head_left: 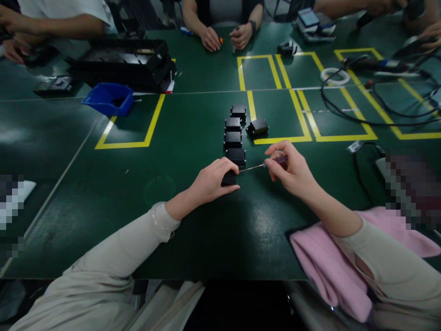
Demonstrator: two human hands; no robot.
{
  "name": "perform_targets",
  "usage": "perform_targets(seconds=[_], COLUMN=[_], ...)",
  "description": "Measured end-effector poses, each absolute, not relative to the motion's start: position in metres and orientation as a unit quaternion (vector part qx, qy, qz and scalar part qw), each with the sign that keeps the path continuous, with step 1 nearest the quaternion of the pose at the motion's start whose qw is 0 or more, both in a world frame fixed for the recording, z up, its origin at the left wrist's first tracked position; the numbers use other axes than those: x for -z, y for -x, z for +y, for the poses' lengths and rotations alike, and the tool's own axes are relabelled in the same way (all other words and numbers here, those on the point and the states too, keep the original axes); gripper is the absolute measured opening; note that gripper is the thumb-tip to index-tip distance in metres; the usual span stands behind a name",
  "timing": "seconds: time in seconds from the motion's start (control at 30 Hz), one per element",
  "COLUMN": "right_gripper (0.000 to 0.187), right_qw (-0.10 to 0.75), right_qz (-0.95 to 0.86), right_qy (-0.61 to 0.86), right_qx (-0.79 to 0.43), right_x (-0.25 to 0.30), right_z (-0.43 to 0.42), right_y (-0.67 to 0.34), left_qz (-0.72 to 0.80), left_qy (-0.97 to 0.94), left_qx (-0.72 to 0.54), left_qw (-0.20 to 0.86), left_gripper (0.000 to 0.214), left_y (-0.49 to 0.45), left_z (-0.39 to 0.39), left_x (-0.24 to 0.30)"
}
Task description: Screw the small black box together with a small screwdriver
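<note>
My left hand (215, 179) grips a small black box (228, 178) on the green table, thumb on its near side and fingers over the far side. In my right hand (287, 168) is a screwdriver (253, 168) with a dark reddish handle, held between thumb and fingers. Its thin metal shaft points left, and the tip meets the right side of the box. Just beyond, a similar black box (236, 157) heads a row of several like it running away from me. One more black box (258, 127) sits turned at an angle to the right of the row.
Black trays (120, 64) and a blue scoop-shaped bin (109, 99) stand at the far left. Black cables (358, 117) and a white tape roll (335, 77) lie to the right. A pink cloth (327, 257) is under my right forearm. Other people's hands (211, 39) rest across the table.
</note>
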State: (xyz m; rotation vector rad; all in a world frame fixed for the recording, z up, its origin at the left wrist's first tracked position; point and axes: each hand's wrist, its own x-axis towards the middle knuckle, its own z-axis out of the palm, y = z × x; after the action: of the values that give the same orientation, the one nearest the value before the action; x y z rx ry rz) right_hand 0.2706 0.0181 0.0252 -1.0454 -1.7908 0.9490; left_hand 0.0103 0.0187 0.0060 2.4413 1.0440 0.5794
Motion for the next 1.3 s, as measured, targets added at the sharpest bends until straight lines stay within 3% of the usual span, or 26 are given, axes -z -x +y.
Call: perform_targets(seconds=[0.3, 0.77, 1.03, 1.3], right_gripper=[0.021, 0.005, 0.013, 0.007], right_qw=[0.412, 0.407, 0.401, 0.396], right_qz=[-0.725, -0.725, -0.727, -0.724], right_qy=[0.418, 0.42, 0.419, 0.426], right_qx=[-0.36, -0.364, -0.367, -0.371], right_x=[-0.0248, -0.027, -0.0273, -0.0286], right_z=[0.0178, 0.017, 0.0176, 0.0171], right_y=[-0.2694, -0.2706, -0.271, -0.2708], left_qz=[0.377, 0.373, 0.374, 0.375], left_qy=[-0.878, -0.879, -0.879, -0.879], left_qx=[-0.207, -0.211, -0.212, -0.21], left_qw=[0.208, 0.208, 0.206, 0.206], left_gripper=[0.029, 0.029, 0.029, 0.028], left_y=[-0.0109, -0.0104, -0.0103, -0.0107], left_z=[0.0185, 0.0186, 0.0186, 0.0185], left_x=[-0.0068, -0.0064, -0.006, -0.0063])
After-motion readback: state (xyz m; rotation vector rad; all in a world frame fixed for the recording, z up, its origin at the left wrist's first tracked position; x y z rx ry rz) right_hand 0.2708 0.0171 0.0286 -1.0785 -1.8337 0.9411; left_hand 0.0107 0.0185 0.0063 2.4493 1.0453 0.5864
